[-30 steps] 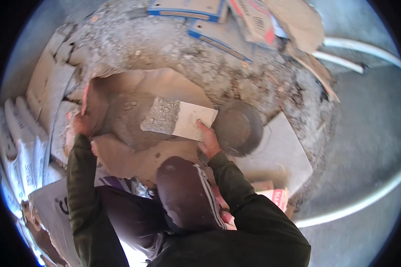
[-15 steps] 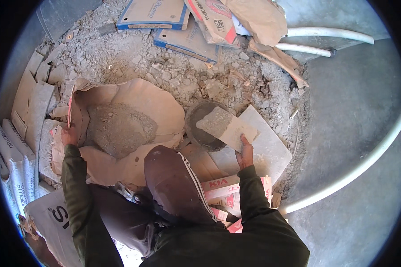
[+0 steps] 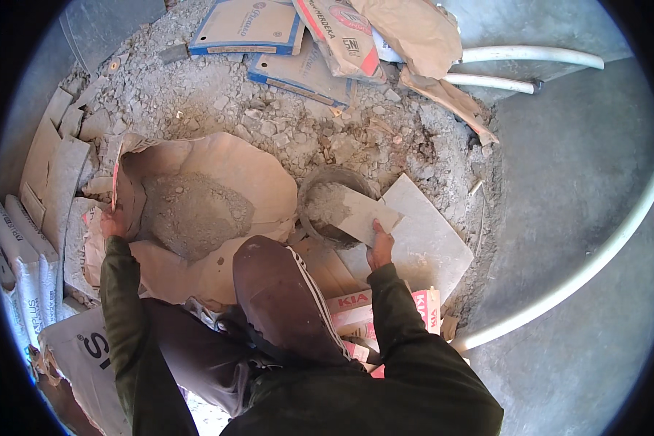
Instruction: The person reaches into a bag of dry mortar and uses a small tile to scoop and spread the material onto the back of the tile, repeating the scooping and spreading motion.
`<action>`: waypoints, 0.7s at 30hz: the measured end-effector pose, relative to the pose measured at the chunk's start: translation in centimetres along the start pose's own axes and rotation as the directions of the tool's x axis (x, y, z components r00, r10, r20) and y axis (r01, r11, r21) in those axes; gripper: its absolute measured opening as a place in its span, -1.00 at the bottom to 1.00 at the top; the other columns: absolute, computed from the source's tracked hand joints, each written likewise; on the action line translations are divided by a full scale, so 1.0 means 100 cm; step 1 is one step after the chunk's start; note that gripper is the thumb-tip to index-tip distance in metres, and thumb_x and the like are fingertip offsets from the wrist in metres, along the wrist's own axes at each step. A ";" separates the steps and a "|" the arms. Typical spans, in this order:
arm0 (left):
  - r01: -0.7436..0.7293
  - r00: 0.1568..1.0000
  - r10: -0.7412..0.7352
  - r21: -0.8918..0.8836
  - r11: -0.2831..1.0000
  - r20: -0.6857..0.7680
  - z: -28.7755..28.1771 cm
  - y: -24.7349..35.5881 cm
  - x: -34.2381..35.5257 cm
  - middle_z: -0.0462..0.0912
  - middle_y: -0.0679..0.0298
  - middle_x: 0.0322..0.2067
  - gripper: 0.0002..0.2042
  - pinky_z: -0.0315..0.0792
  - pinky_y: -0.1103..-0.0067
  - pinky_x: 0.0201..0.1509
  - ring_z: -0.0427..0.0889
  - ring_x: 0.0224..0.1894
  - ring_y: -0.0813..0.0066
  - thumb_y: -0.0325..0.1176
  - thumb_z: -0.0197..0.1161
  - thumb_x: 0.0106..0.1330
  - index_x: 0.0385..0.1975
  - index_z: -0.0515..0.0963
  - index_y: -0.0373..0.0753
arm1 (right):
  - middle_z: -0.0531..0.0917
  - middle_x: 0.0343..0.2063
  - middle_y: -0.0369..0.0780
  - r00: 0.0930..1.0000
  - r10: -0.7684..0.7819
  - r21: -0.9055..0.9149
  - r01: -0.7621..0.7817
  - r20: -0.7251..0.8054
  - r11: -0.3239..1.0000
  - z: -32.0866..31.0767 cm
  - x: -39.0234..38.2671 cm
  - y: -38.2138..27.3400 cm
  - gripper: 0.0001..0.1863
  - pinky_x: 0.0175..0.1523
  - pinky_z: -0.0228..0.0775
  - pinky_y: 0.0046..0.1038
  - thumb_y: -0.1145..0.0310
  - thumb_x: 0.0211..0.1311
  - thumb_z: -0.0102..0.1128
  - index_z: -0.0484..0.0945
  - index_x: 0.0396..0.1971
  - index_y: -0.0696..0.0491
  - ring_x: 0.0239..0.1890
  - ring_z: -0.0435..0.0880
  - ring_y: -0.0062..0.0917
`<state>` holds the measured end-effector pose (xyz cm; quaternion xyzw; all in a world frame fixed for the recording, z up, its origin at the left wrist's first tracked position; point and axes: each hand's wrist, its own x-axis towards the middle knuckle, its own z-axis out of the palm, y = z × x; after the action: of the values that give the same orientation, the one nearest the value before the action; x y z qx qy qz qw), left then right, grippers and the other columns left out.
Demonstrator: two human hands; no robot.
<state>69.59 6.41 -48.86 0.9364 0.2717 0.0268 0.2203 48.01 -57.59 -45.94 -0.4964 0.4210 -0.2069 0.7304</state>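
My left hand (image 3: 113, 224) is closed on the left edge of a torn-open brown paper sack (image 3: 261, 166). Inside the sack lies a heap of grey cement-like powder (image 3: 196, 214). My right hand (image 3: 380, 247) grips the near right end of a flat, pale tile-like piece (image 3: 370, 218). Grey powder (image 3: 325, 202) covers the far end of that piece, which sits over a round dark bucket (image 3: 347, 174). Whether the piece touches the bucket's inside I cannot tell.
A square grey tile (image 3: 436, 240) lies right of the bucket. Rubble (image 3: 269, 120) spreads behind, with flat cardboard boxes (image 3: 251, 25) and paper sacks (image 3: 341, 36). A white pipe (image 3: 559, 298) curves at right. White bags (image 3: 25, 254) stand at left, red-and-white cartons (image 3: 349, 301) nearby.
My right hand has moved left and slightly down, bringing the powder-covered end of the flat piece further over the bucket. My left hand stays on the sack's edge.
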 end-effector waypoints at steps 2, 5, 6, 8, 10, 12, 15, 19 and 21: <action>-0.010 1.000 0.010 0.066 0.998 0.002 0.000 0.008 -0.006 0.56 -0.09 -0.21 -0.58 0.37 0.30 -0.02 0.51 -0.09 -0.04 -0.04 0.07 0.18 -0.18 0.55 -0.28 | 0.57 -0.20 -0.20 0.999 -0.049 -0.048 0.047 -0.024 0.998 0.002 -0.002 -0.014 -0.68 -0.03 0.36 -0.46 0.44 0.15 0.15 0.44 -0.10 0.24 -0.18 0.54 -0.49; -0.026 0.998 0.024 -0.022 0.999 -0.064 -0.004 0.011 -0.011 0.56 -0.11 -0.22 -0.56 0.37 0.28 -0.04 0.51 -0.11 -0.07 -0.01 0.07 0.19 -0.22 0.55 -0.32 | 0.61 -0.29 -0.21 0.975 -0.220 -0.306 0.222 0.040 0.926 0.010 -0.012 -0.034 -0.74 -0.10 0.35 -0.51 0.42 0.16 0.14 0.50 -0.20 0.26 -0.25 0.55 -0.53; -0.038 0.997 0.036 -0.027 0.999 -0.069 -0.005 0.003 -0.008 0.55 -0.12 -0.23 -0.55 0.36 0.27 -0.05 0.50 -0.12 -0.08 0.01 0.07 0.19 -0.24 0.55 -0.32 | 0.62 -0.33 -0.20 0.954 -0.276 -0.444 0.297 0.113 0.845 0.017 -0.018 -0.039 -0.75 -0.13 0.35 -0.51 0.41 0.17 0.13 0.51 -0.22 0.28 -0.28 0.55 -0.54; -0.052 0.996 0.050 -0.036 0.998 -0.069 -0.004 0.006 -0.007 0.55 -0.13 -0.24 -0.53 0.36 0.26 -0.05 0.50 -0.13 -0.10 0.03 0.06 0.19 -0.26 0.55 -0.33 | 0.63 -0.36 -0.19 0.927 -0.323 -0.567 0.372 0.189 0.735 0.023 -0.025 -0.048 -0.75 -0.17 0.36 -0.52 0.41 0.18 0.12 0.52 -0.25 0.29 -0.31 0.55 -0.56; -0.041 0.998 0.041 0.016 0.999 -0.039 -0.005 0.009 -0.005 0.55 -0.13 -0.25 -0.54 0.36 0.25 -0.06 0.49 -0.14 -0.12 0.03 0.06 0.20 -0.28 0.55 -0.34 | 0.63 -0.39 -0.18 0.870 -0.393 -0.529 0.493 0.298 0.691 0.029 -0.030 -0.051 -0.73 -0.22 0.38 -0.51 0.39 0.19 0.12 0.52 -0.24 0.31 -0.34 0.56 -0.57; -0.046 0.998 0.047 0.014 0.999 -0.052 0.000 0.001 0.002 0.55 -0.13 -0.24 -0.54 0.36 0.24 -0.07 0.50 -0.14 -0.11 0.02 0.06 0.20 -0.27 0.55 -0.33 | 0.63 -0.38 -0.18 0.855 -0.397 -0.598 0.517 0.332 0.613 0.030 -0.033 -0.056 -0.73 -0.21 0.39 -0.51 0.39 0.19 0.11 0.52 -0.23 0.31 -0.32 0.55 -0.58; -0.083 0.994 0.081 -0.027 0.996 -0.070 0.005 -0.002 0.002 0.55 -0.11 -0.22 -0.56 0.37 0.24 -0.07 0.50 -0.14 -0.09 0.00 0.05 0.20 -0.25 0.53 -0.32 | 0.63 -0.36 -0.17 0.832 -0.436 -0.613 0.550 0.343 0.567 0.024 -0.034 -0.059 -0.72 -0.20 0.39 -0.52 0.38 0.20 0.12 0.51 -0.24 0.32 -0.31 0.55 -0.58; -0.256 0.953 0.287 0.261 0.931 -0.091 0.011 -0.050 0.031 0.55 -0.05 -0.25 -0.64 0.40 0.26 -0.11 0.51 -0.18 -0.02 -0.10 0.03 0.18 -0.28 0.55 -0.29 | 0.62 -0.34 -0.18 0.837 -0.447 -0.508 0.547 0.317 0.665 0.038 -0.054 -0.065 -0.72 -0.18 0.38 -0.55 0.36 0.18 0.15 0.52 -0.23 0.29 -0.31 0.56 -0.57; -0.280 0.944 0.294 0.108 0.954 -0.151 0.013 -0.018 0.007 0.56 -0.04 -0.27 -0.65 0.40 0.26 -0.11 0.53 -0.18 0.00 -0.09 0.05 0.15 -0.27 0.56 -0.24 | 0.61 -0.31 -0.24 0.914 -0.364 -0.308 0.403 0.180 0.862 0.052 -0.072 -0.075 -0.73 -0.16 0.38 -0.54 0.35 0.15 0.18 0.52 -0.23 0.23 -0.28 0.54 -0.60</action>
<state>69.51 7.66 -50.85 0.9691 0.1504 0.1247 0.1508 49.17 -52.71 -35.42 -0.6993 0.2997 -0.2436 0.6015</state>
